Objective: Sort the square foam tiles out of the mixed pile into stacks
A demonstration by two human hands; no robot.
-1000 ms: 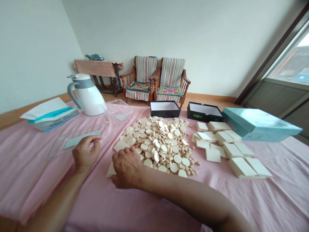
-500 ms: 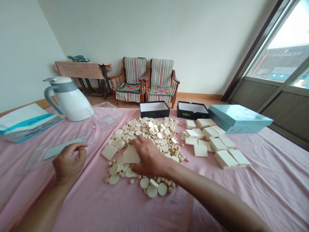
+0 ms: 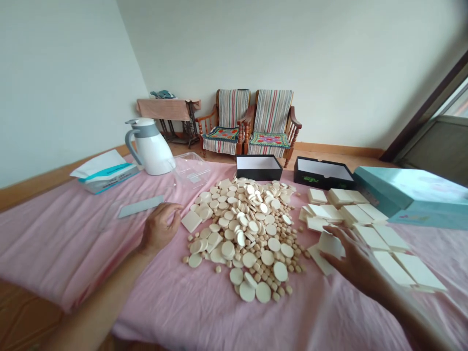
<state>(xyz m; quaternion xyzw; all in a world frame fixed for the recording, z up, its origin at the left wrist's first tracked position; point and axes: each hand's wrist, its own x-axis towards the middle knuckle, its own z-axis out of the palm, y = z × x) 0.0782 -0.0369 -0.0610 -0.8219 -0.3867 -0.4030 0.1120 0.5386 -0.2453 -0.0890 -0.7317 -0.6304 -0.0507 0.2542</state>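
Note:
My right hand (image 3: 353, 256) holds a pale square wooden tile (image 3: 330, 243) between thumb and fingers, tilted above another tile lying on the cloth. Stacks of square tiles (image 3: 389, 236) stand beside and beyond this hand, on the right. In the middle spreads a heap of wooden discs (image 3: 249, 259) with small wooden cubes (image 3: 266, 278) among them. My left hand (image 3: 161, 228) rests at the heap's left side, fingers loosely bent, thumb apart from the forefinger, nothing seen in it. Close to its fingertips lies a single square tile (image 3: 191, 221).
Two black open boxes (image 3: 259, 174) (image 3: 323, 181) and a light-blue box (image 3: 420, 197) line the far side. At the left are a white jug (image 3: 151, 151), a tissue pack (image 3: 109, 178), and clear plastic trays (image 3: 192, 170). A pink cloth (image 3: 175, 302) covers the table.
My right hand has moved from the heap to the right-hand tiles, carrying a square tile. The view has turned right. My left hand stays left of the heap.

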